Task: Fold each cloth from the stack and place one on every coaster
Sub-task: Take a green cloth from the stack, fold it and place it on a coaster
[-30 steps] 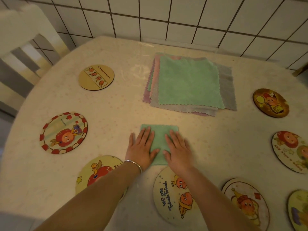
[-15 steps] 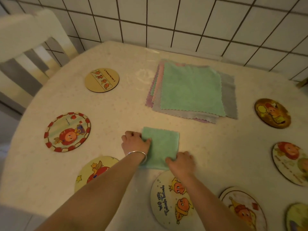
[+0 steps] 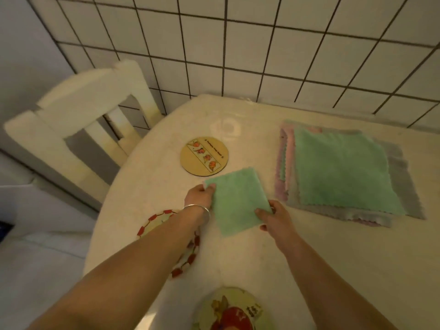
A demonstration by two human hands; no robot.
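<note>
White tiled walls back a cream table where a person, reaching past two picture coasters at the near edge, holds a folded green cloth. The left hand pinches its left edge, the right hand its right corner. Just beyond, nearer the left hand, lies a tan coaster; the cloth stack sits right.

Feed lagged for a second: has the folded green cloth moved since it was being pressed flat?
Yes. The folded green cloth, held by the left hand and right hand, has gone left and away from the person, and now lies beside the tan coaster.
</note>
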